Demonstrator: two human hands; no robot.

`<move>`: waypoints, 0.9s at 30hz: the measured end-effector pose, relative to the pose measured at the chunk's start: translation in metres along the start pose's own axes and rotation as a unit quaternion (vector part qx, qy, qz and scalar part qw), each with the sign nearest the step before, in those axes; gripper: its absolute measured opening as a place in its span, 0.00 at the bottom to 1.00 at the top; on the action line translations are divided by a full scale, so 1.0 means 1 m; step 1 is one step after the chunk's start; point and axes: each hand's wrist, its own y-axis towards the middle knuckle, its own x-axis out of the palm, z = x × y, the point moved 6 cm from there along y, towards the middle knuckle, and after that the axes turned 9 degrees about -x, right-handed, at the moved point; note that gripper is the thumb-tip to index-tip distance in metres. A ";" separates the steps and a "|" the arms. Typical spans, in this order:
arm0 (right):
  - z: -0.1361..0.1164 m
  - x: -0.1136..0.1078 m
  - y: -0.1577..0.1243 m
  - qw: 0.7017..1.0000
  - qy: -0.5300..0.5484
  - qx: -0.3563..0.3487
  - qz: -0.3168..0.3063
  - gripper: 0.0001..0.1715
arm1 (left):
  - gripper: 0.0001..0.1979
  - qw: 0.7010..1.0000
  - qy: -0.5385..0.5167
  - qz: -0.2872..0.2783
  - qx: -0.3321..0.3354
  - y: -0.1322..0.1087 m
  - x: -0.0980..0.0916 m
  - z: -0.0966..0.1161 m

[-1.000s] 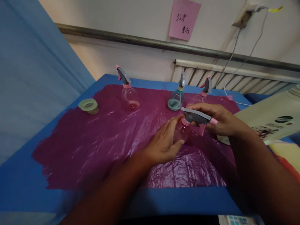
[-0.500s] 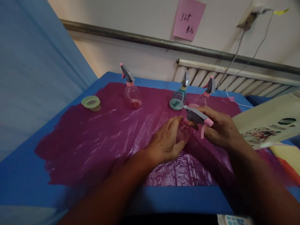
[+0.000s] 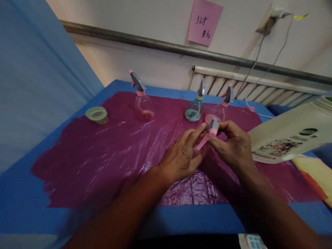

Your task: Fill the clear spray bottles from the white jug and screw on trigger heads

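Between my hands stands a clear spray bottle with a grey and pink trigger head (image 3: 213,130); most of its body is hidden behind my fingers. My left hand (image 3: 183,150) wraps round the bottle's body from the left. With thumb and fingers, my right hand (image 3: 232,141) grips the spray head at the neck from the right. Just behind is another clear spray bottle (image 3: 220,110) with a pink collar. Left of that one stands a spray bottle with green-blue liquid (image 3: 194,112), and farther left a spray bottle with reddish liquid (image 3: 145,112).
A pale green cup (image 3: 97,114) sits at the left on the purple plastic sheet (image 3: 103,162) over the blue table (image 3: 20,204). A large cream jug (image 3: 287,135) leans in at the right, beside a yellow cloth (image 3: 313,169). Behind are a radiator (image 3: 233,77) and a hanging cable (image 3: 256,62).
The spray head has turned: its nozzle pointed right and now points toward me, with the trigger toward the lower left. My right hand has shifted its hold round the neck; my left hand stays on the body.
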 end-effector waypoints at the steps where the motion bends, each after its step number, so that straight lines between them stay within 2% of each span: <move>1: 0.001 0.000 -0.001 1.000 0.003 0.000 0.001 0.16 | 0.48 1.000 0.000 -0.002 -0.002 0.000 0.000 0.000; 6: 0.010 0.004 -0.008 0.995 0.076 0.005 -0.058 0.20 | 0.48 1.000 0.009 0.001 -0.006 0.000 -0.002 0.000; 8: 0.014 -0.003 -0.008 0.992 0.114 -0.002 -0.050 0.27 | 0.48 1.000 0.011 -0.001 -0.003 0.000 -0.002 0.000; 11: 0.011 -0.021 0.002 0.987 0.139 -0.075 -0.041 0.43 | 0.50 1.000 0.019 -0.007 -0.006 0.000 0.000 0.000; 14: -0.001 -0.026 0.019 0.972 0.096 -0.152 -0.152 0.51 | 0.50 0.999 0.032 -0.008 -0.024 0.000 0.000 -0.002; 17: -0.011 -0.024 0.039 0.945 0.052 -0.197 -0.256 0.47 | 0.50 0.999 0.043 -0.009 -0.028 0.000 -0.001 -0.003; 22: -0.023 -0.018 0.068 0.910 0.007 -0.224 -0.349 0.37 | 0.48 1.000 0.021 -0.001 0.004 0.000 0.000 -0.001; 27: -0.035 -0.011 0.076 0.854 -0.056 -0.260 -0.448 0.20 | 0.51 0.999 0.016 0.033 -0.035 -0.001 0.005 -0.010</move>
